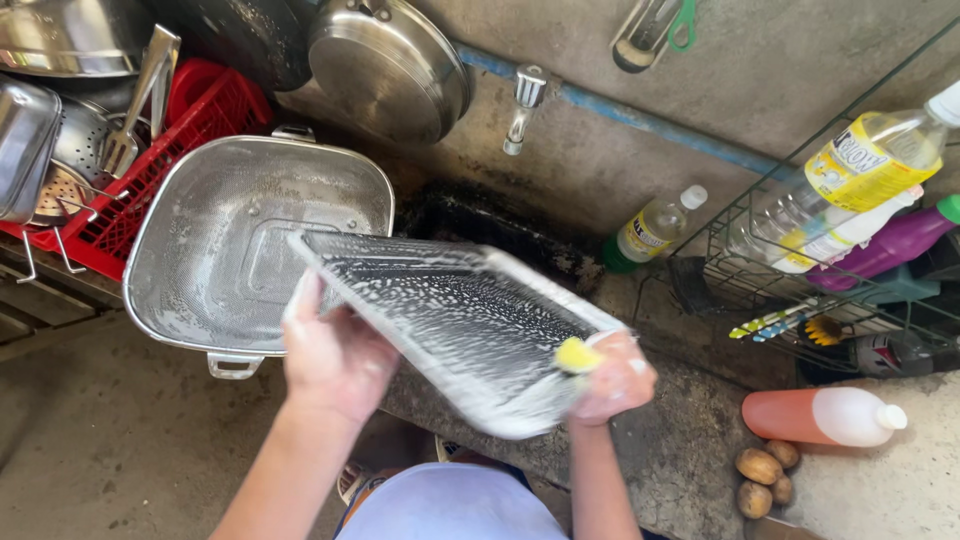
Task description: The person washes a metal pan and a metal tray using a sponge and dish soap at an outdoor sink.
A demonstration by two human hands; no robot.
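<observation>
A flat rectangular metal tray (460, 320), dark inside and covered with white soap suds, is held tilted in the air above a stained concrete counter (680, 450), at the centre of the view. The left hand (335, 355) clamps the tray's near-left edge, fingers curled over the rim. The right hand (610, 380), wet with foam, is closed on a small yellow sponge (578, 355) and presses it against the tray's lower right corner.

Just behind the tray, to the left, a large square perforated steel colander with 2 handles (220, 250) leans upright, its inside facing the camera. Beyond it a red plastic dish rack (200, 120) holds steel bowls and a metal fork. A round steel pan lid (390, 65) rests against the grey concrete wall, and beside it a chrome tap (525, 105) juts from a blue pipe (640, 118).

To the right, a small clear bottle of yellowish liquid with a white cap (655, 225) stands near the wall. A wire rack (800, 290) carries a larger clear bottle with a yellow label (850, 185), a purple bottle (890, 245) and several toothbrushes. On the counter at lower right an orange bottle with a white cap (825, 417) lies on its side, with 4 small brown potatoes (765, 475) just below it.

The person's light blue clothing (450, 505) shows at the bottom edge.
</observation>
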